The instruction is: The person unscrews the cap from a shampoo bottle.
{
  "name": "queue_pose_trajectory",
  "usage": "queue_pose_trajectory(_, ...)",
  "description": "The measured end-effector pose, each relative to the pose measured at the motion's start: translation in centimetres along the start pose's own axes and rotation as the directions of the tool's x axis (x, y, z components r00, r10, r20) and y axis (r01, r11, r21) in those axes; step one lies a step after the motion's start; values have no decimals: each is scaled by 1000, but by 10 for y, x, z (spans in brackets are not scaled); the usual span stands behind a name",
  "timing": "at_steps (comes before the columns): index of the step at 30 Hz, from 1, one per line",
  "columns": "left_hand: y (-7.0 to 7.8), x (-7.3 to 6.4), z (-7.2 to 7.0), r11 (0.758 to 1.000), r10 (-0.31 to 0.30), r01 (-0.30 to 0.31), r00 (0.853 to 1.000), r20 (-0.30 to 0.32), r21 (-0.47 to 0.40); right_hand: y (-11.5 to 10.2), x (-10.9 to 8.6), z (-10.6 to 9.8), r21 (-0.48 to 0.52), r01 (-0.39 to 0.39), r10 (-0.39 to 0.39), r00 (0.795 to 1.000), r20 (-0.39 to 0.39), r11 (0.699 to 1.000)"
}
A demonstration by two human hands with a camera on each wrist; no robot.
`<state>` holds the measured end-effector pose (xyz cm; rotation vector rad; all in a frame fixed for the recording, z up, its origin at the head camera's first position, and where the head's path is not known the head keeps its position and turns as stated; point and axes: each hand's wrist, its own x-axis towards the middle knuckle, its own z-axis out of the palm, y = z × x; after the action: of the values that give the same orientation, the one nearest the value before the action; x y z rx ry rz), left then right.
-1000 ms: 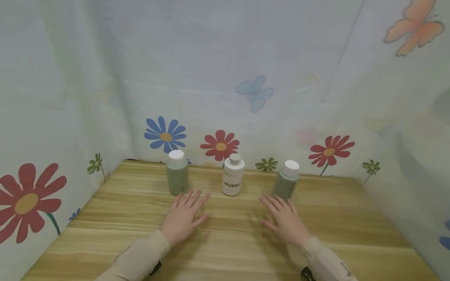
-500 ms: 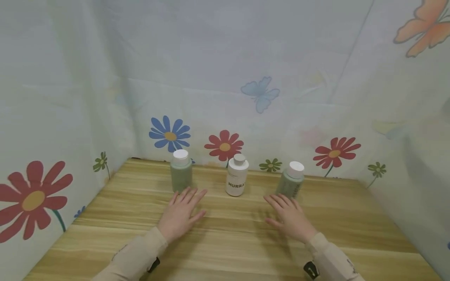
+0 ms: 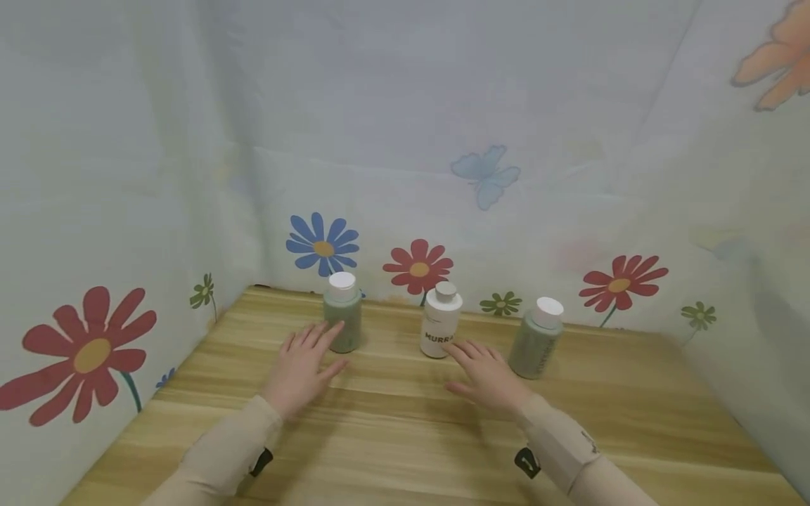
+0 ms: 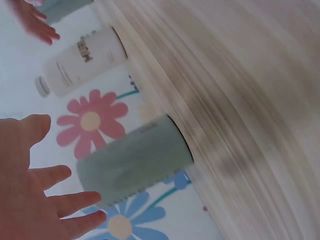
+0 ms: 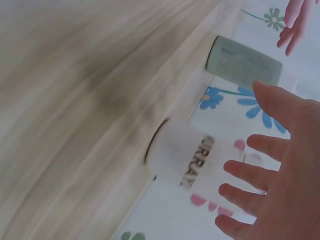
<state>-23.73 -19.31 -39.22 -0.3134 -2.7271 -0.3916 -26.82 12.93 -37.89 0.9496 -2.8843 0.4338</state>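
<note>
Three capped bottles stand upright in a row on the wooden table (image 3: 392,450). At the left is a green bottle (image 3: 344,320) with a white cap; my left hand (image 3: 300,369) hovers just in front of it, fingers spread and holding nothing. A white bottle (image 3: 436,323) with dark lettering and a grey cap is in the middle. My right hand (image 3: 487,379) is nearest to this one, fingers extended, its fingertips overlapping the bottle's lower edge in the head view. Further right stands a second green bottle (image 3: 534,344), its white cap on.
A pale cloth backdrop (image 3: 380,91) printed with flowers and butterflies hangs behind the table and along both sides. The table's back edge runs close behind the bottles. Bare wood lies in front of them, between my forearms.
My right hand has moved left, from before the right green bottle to the white bottle. My left hand has shifted slightly left of its bottle. The head view has turned a little left.
</note>
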Motion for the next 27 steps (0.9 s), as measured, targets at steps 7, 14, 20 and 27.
queue_pose_trajectory(7,-31,14,-5,990,-114,116,993,30,-85,-18,37,-4,70,17,-19,1000,21,997)
queue_pose_trajectory(14,-49,44,5,922,-217,248,967,133,-298,-41,85,-11,103,62,-67,997,41,993)
queue_pose_trajectory(20,-46,65,24,819,-251,315,948,195,-479,-54,118,-8,227,71,-86,994,60,971)
queue_pose_trajectory(27,-44,83,41,644,-325,417,908,264,-641,-71,155,0,394,23,-22,1000,-7,919)
